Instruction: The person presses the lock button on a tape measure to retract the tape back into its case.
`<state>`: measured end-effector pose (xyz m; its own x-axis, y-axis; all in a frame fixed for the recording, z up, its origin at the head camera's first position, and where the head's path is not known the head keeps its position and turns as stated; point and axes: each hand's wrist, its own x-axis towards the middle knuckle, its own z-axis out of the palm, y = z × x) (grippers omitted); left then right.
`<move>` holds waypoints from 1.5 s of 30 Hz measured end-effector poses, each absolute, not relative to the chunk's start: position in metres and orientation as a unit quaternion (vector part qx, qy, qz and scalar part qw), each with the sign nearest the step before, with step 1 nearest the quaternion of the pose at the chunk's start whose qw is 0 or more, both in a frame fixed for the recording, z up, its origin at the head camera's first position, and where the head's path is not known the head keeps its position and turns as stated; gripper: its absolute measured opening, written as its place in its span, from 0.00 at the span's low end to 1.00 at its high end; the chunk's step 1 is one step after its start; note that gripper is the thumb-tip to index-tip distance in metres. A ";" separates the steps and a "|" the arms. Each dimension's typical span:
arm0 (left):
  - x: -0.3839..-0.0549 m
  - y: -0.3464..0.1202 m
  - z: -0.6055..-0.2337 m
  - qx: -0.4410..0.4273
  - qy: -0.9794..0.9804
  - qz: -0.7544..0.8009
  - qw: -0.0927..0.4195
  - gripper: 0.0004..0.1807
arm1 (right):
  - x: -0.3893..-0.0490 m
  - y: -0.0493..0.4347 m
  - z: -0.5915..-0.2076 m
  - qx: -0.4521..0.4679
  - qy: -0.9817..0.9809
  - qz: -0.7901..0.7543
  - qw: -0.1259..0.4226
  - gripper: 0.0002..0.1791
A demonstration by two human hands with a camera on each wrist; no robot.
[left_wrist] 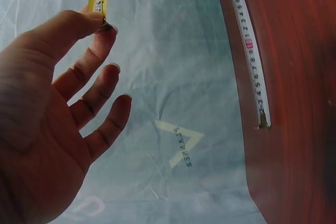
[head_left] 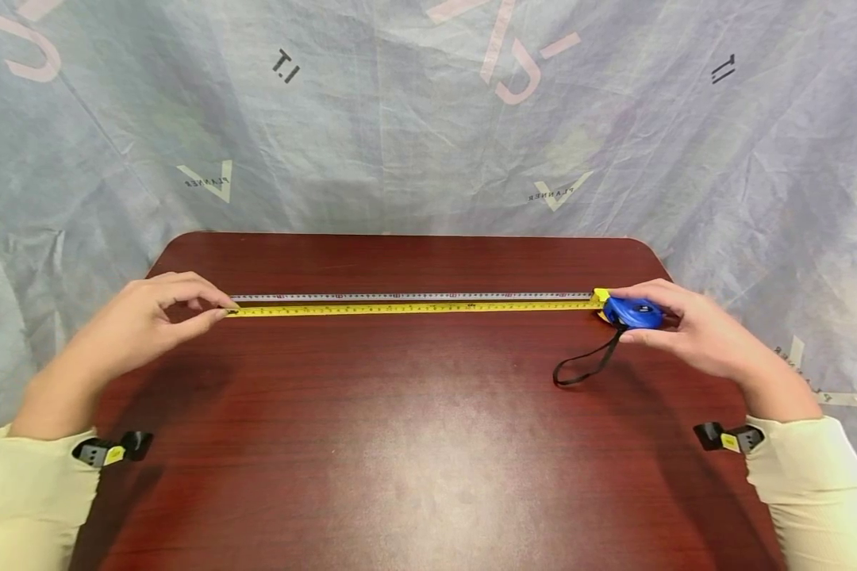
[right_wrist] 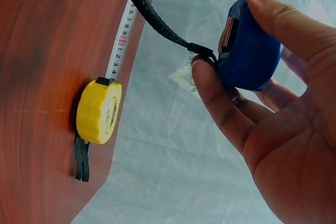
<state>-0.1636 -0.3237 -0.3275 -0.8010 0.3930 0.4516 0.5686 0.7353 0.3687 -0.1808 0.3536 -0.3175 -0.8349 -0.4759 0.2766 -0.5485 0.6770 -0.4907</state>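
Head view shows a dark red table (head_left: 428, 444) with a gray cloth (head_left: 400, 119) behind its far edge. A blue tape measure (head_left: 634, 314) is near the right end of that far edge, in the right hand (head_left: 710, 337). Its yellow tape (head_left: 400, 308) is pulled out straight to the left hand (head_left: 143, 321), which pinches the end. Between the yellow tape and the far edge runs a white tape (head_left: 400, 296), along most of the table. Only this view shows both hands together.

Left wrist view shows the pinch up close. The thumb and a finger squeeze the yellow tape by its metal tip (left_wrist: 106, 26), and the other fingers are a bit bent and spread apart. This view also shows the white tape's own metal end (left_wrist: 263, 121), lying on the table near the far left corner.

Right wrist view shows the thumb and fingers bent around the blue case, gripping it on two sides. A black strap (right_wrist: 157, 22) hangs from it. Here you can see a whole yellow tape measure (right_wrist: 97, 114) on the table near the far right corner, joined to the white tape. Head view mostly hides it. A small dark strap (right_wrist: 83, 161) sticks out from it.
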 end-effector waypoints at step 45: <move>-0.173 -0.276 -0.325 -0.325 -0.901 -0.233 0.168 0.19 | -0.191 0.300 -0.336 0.311 -0.885 0.344 0.030 0.34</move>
